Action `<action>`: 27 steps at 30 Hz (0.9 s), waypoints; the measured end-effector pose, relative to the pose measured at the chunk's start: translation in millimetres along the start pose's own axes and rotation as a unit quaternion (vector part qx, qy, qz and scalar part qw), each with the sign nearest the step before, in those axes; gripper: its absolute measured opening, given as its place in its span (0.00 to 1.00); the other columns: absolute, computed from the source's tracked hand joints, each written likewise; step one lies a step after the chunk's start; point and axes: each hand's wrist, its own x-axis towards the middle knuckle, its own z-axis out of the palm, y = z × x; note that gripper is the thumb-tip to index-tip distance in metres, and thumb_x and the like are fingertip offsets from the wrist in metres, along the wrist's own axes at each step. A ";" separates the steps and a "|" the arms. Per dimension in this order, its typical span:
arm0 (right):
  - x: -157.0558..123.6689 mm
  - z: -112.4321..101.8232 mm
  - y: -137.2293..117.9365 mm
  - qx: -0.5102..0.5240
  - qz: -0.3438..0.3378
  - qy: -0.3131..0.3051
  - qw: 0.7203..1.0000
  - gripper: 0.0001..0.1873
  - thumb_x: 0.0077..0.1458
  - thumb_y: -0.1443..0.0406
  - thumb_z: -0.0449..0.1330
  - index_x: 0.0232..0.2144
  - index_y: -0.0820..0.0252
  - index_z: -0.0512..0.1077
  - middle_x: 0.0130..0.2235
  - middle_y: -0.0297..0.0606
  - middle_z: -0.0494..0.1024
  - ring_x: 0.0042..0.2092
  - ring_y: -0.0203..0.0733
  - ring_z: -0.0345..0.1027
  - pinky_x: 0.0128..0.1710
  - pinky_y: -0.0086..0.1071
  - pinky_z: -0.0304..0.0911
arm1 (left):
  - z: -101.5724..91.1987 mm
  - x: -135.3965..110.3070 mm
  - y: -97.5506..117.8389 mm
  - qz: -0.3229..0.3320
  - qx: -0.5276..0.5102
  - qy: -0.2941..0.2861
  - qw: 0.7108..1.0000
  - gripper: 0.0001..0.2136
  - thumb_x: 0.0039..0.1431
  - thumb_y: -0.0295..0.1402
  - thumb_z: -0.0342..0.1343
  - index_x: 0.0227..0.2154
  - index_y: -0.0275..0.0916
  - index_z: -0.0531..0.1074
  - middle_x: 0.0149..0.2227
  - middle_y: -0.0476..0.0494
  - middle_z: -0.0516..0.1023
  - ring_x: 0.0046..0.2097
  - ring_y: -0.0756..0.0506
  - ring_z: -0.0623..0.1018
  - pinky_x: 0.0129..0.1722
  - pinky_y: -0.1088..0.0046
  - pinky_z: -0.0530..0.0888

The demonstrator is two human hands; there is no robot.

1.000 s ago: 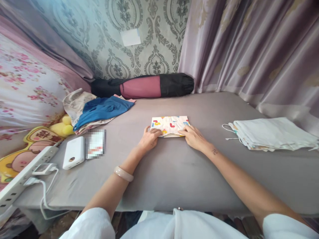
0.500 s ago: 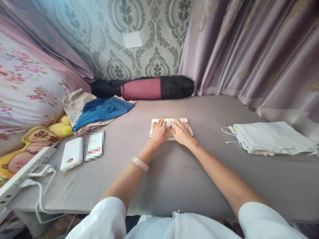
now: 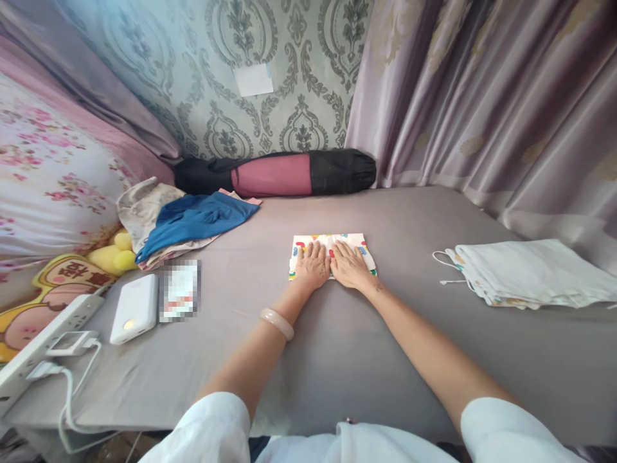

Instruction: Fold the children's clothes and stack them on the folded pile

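A folded white cloth with a red, yellow, blue and green print [image 3: 328,240] lies in front of me on the grey-covered surface. Flat on its left half rests my left hand [image 3: 313,265], fingers stretched forward. My right hand [image 3: 349,265] presses flat on the right half, its fingers also extended. The two hands are side by side, thumbs almost touching. Neither grips anything. Parts of the cloth under my palms are hidden. A pale bangle [image 3: 277,324] circles my left wrist.
To the right lies a stack of folded white cloth with strings [image 3: 525,273]. Left are a blue garment [image 3: 197,222] on a clothes pile, a white power bank [image 3: 135,308], a blurred-out packet [image 3: 179,289] and a power strip [image 3: 48,344]. A black and pink roll [image 3: 274,173] lies along the wall.
Both hands have slid a little toward me over the cloth and closer together, uncovering more of its far edge. The camera view has shifted slightly.
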 end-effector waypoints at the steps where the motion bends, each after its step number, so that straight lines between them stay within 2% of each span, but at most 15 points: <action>1: 1.9 -3.4 0.3 0.002 -0.006 0.003 1.000 0.27 0.64 0.64 0.42 0.62 0.68 0.60 0.67 0.49 0.55 0.67 0.48 0.48 0.64 0.51 0.42 | -4.2 2.2 0.0 0.002 -0.006 -0.009 1.000 0.22 0.68 0.37 0.37 0.60 0.33 0.62 0.65 0.32 0.60 0.66 0.35 0.59 0.62 0.48 0.57; 3: 7.0 -9.5 1.4 0.004 -0.015 0.023 1.000 0.24 0.63 0.66 0.42 0.58 0.65 0.65 0.63 0.50 0.63 0.64 0.48 0.55 0.64 0.51 0.43 | -12.4 8.4 -0.5 0.003 -0.016 -0.019 1.000 0.20 0.68 0.37 0.38 0.54 0.33 0.67 0.60 0.31 0.68 0.62 0.36 0.65 0.60 0.50 0.61; 5: 13.1 -12.3 3.0 0.002 -0.017 0.050 0.999 0.24 0.64 0.66 0.42 0.57 0.65 0.66 0.62 0.50 0.66 0.63 0.48 0.56 0.64 0.51 0.42 | -17.3 15.8 -1.8 0.002 -0.022 -0.006 1.000 0.19 0.68 0.36 0.38 0.51 0.33 0.69 0.56 0.31 0.71 0.60 0.37 0.67 0.59 0.52 0.61; 9: 23.4 -3.4 8.3 -0.003 -0.031 0.061 0.998 0.28 0.64 0.65 0.40 0.63 0.70 0.59 0.67 0.49 0.56 0.68 0.48 0.43 0.66 0.49 0.36 | -11.4 27.1 -6.2 0.017 -0.023 0.032 0.999 0.22 0.68 0.35 0.37 0.60 0.33 0.62 0.65 0.36 0.61 0.67 0.37 0.55 0.65 0.53 0.52; 13: 27.5 11.9 13.9 0.006 -0.021 0.025 0.999 0.30 0.65 0.63 0.37 0.65 0.69 0.54 0.68 0.45 0.54 0.68 0.46 0.44 0.67 0.48 0.35 | 2.3 29.9 -10.5 0.003 -0.044 -0.018 0.999 0.25 0.68 0.37 0.33 0.64 0.35 0.56 0.67 0.40 0.58 0.68 0.37 0.54 0.65 0.50 0.52; 15: 27.8 15.5 15.3 0.006 -0.021 0.026 0.999 0.30 0.65 0.63 0.37 0.66 0.69 0.54 0.68 0.45 0.54 0.68 0.46 0.44 0.67 0.48 0.35 | 5.8 30.1 -11.2 -0.005 -0.048 -0.021 0.999 0.25 0.68 0.37 0.33 0.65 0.35 0.55 0.67 0.39 0.58 0.68 0.37 0.54 0.65 0.49 0.52; 22: 25.9 14.0 13.9 0.007 -0.008 0.038 0.999 0.30 0.65 0.62 0.37 0.65 0.69 0.54 0.67 0.45 0.54 0.68 0.46 0.44 0.67 0.48 0.36 | 7.5 29.7 -11.1 -0.035 -0.046 -0.002 0.998 0.27 0.68 0.41 0.34 0.64 0.32 0.56 0.67 0.35 0.57 0.68 0.36 0.54 0.65 0.50 0.52; 24: 24.5 13.0 12.9 0.006 -0.001 0.048 0.999 0.31 0.65 0.62 0.36 0.65 0.69 0.54 0.68 0.46 0.52 0.69 0.47 0.42 0.67 0.49 0.36 | 8.4 28.7 -11.3 -0.049 -0.042 0.012 0.998 0.28 0.67 0.42 0.34 0.64 0.31 0.56 0.67 0.34 0.55 0.69 0.35 0.51 0.66 0.51 0.50; 27: 23.4 11.5 12.4 -0.002 -0.006 0.059 0.998 0.31 0.65 0.62 0.37 0.66 0.68 0.53 0.69 0.44 0.47 0.70 0.48 0.37 0.66 0.51 0.36 | 9.2 27.5 -11.3 -0.029 -0.033 0.046 0.998 0.28 0.67 0.41 0.35 0.65 0.33 0.54 0.69 0.37 0.51 0.70 0.36 0.45 0.67 0.50 0.45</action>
